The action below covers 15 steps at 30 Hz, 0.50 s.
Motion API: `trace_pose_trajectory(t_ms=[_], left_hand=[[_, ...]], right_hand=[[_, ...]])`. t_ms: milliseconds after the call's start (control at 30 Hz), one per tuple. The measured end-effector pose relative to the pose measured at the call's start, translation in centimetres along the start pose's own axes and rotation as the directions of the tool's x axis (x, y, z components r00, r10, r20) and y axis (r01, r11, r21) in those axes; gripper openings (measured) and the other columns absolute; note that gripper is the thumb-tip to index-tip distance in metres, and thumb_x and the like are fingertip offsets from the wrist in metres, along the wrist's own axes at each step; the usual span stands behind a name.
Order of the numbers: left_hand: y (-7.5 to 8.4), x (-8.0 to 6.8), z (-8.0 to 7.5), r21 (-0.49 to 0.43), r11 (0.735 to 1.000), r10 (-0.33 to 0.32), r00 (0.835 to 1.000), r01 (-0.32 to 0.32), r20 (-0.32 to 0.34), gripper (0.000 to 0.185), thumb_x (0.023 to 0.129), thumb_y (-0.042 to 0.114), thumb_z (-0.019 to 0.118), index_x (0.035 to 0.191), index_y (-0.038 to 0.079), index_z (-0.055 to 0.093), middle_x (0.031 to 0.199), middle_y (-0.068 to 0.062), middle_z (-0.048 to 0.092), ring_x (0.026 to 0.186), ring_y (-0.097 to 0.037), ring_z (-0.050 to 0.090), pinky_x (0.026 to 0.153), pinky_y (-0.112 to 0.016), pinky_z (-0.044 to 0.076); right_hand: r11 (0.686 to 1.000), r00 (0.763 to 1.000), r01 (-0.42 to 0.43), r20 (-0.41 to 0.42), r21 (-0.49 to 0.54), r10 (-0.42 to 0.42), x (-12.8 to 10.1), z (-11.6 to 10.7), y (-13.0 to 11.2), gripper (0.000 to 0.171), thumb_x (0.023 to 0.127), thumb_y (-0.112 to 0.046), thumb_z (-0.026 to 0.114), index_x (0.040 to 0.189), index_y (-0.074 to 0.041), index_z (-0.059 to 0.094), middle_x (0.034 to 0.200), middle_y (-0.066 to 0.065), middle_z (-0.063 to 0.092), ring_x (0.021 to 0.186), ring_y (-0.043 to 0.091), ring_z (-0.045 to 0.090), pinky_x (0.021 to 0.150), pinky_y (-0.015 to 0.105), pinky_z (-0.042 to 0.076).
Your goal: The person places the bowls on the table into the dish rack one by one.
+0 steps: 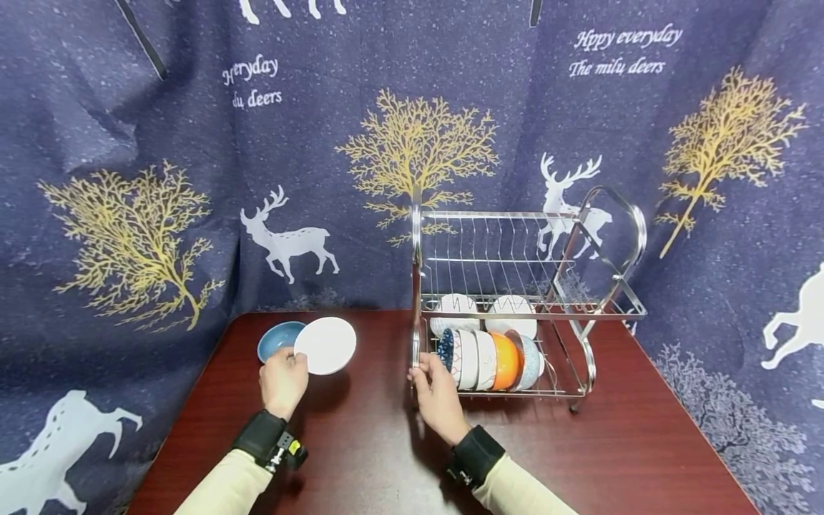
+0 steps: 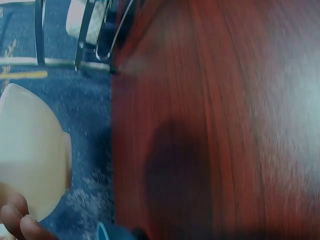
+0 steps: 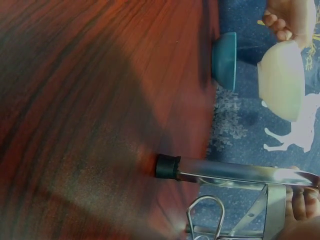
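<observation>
A white bowl hangs above the table, its rim pinched by my left hand. In the right wrist view the white bowl shows from the side, clear of the tabletop. Behind it a blue bowl stands on the table near the back left. My right hand grips the front left post of a metal dish rack, fingers curled round it. The rack's lower tier holds a row of bowls, among them an orange bowl and a white bowl. Two more white bowls sit behind them.
The dish rack's upper tier has wire slots. The red-brown wooden table runs back to a dark blue curtain printed with deer and trees. Blue bowl and rack stand on opposite sides of the table.
</observation>
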State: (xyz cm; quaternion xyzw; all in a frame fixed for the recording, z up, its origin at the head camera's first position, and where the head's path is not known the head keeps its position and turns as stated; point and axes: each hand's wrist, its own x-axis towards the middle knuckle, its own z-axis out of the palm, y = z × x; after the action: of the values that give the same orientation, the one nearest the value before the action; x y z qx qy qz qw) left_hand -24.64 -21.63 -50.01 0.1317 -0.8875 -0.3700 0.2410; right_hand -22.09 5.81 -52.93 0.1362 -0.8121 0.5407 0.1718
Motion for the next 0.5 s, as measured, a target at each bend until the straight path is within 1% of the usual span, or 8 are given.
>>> trace_pose_trajectory(t_ms=[133,267,367,500], left_hand=[[0.9,-0.8,0.2,-0.011,0.999,0.038,0.999,-0.038,0.003,0.022,0.085,0.011,0.055,0.093,0.001,0.072,0.076,-0.015,0.068,0.079,-0.042,0.063,0.068,-0.053,0.045],[1.4,-1.7,0.4,-0.024,0.998,0.064,0.998,-0.064,0.000,0.018,0.084,0.011,0.057,0.090,0.003,0.072,0.064,-0.007,0.062,0.072,-0.037,0.063,0.066,-0.051,0.045],[1.8,-2.3,0.5,-0.037,0.996,0.079,0.997,-0.079,0.001,0.017,0.083,0.009,0.058,0.089,0.003,0.072,0.057,-0.001,0.056,0.066,-0.032,0.060,0.064,-0.049,0.044],[2.4,-3.0,0.4,-0.051,0.995,0.090,0.996,-0.089,0.010,0.016,0.083,0.008,0.058,0.089,0.002,0.072,0.053,0.001,0.049,0.060,-0.027,0.054,0.061,-0.044,0.043]], right_hand=[[1.000,1.000,0.000,0.003,0.006,0.000,0.0,0.0,0.0,0.021,0.096,-0.007,0.055,0.116,-0.003,0.053,0.095,0.010,0.068,0.086,0.013,0.065,0.078,0.030,0.051],[1.000,1.000,-0.005,0.005,0.017,0.005,0.0,-0.1,-0.1,0.022,0.096,-0.006,0.056,0.117,-0.002,0.053,0.095,0.010,0.068,0.086,0.014,0.065,0.078,0.030,0.051],[1.000,1.000,-0.007,0.005,0.022,0.007,0.0,-0.1,-0.3,0.022,0.095,-0.006,0.056,0.117,-0.002,0.054,0.095,0.009,0.068,0.086,0.014,0.065,0.078,0.030,0.052],[1.000,1.000,-0.007,0.006,0.025,0.007,0.0,-0.1,-0.3,0.022,0.095,-0.005,0.056,0.117,-0.002,0.053,0.095,0.009,0.068,0.087,0.014,0.065,0.078,0.030,0.052]])
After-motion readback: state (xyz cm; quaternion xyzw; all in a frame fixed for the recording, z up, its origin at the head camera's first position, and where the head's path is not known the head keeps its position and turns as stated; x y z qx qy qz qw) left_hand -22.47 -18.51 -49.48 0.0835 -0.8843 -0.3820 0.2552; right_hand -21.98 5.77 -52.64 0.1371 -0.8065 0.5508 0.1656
